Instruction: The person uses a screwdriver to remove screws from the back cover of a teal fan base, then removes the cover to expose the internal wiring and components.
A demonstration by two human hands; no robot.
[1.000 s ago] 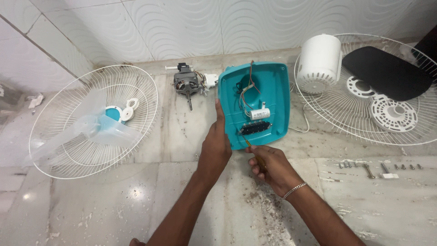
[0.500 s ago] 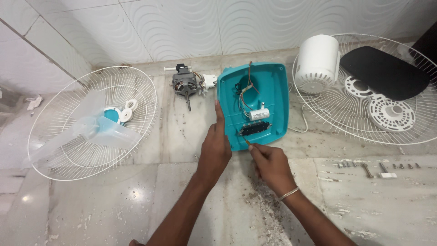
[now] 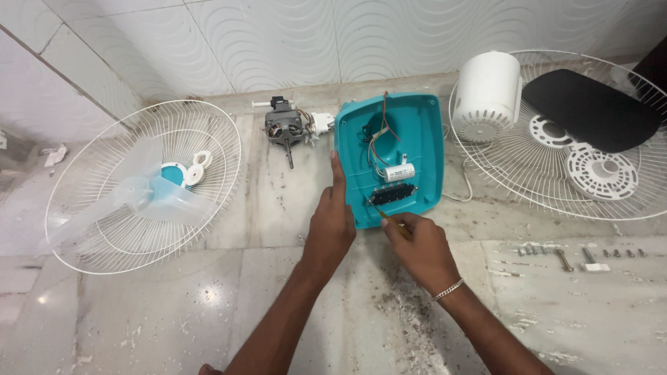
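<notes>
- Barely anything has shifted over the last second: right hand (image 3: 420, 246) has crept a little up and left, so the screwdriver (image 3: 390, 219) tip now sits right at the lower edge of the black switch block (image 3: 393, 194); before, it was just short of it.
- Teal fan base cover (image 3: 390, 156) hasn't moved: lying open side up on the marble floor (image 3: 174, 319), near the wall, between the two grilles.
- Left hand (image 3: 332, 226) is on the cover's left rim as before, fingers together, index stretched up along the edge. Pressing flat to steady it, not gripping anything.
- Right hand is closed round the screwdriver's yellowish handle, shaft angled up-left into the cover. Bracelet on that wrist.
- My read: same step as a second ago, tool just being seated at the switch block. Can't tell whether the tip is in a screw head; too small.
- Inside the cover: white cylindrical capacitor (image 3: 399, 173) just above the switch block, loose red and dark wires (image 3: 379, 132) running up toward the top.
- Outward, left: bare fan motor (image 3: 285, 128) with shaft pointing down, just beside the cover's top-left corner. Further left, white wire grille (image 3: 83, 208) with the pale blue blade (image 3: 156, 198) lying in it.
- Right: second wire grille (image 3: 514, 187) holding the white motor housing (image 3: 486, 94), a black panel (image 3: 590, 107) and a white round plastic part (image 3: 597, 172).
- Row of loose screws (image 3: 563, 255) on the floor to the right of the right hand, well apart from it.
- Grit and debris scattered on the floor under both forearms.
</notes>
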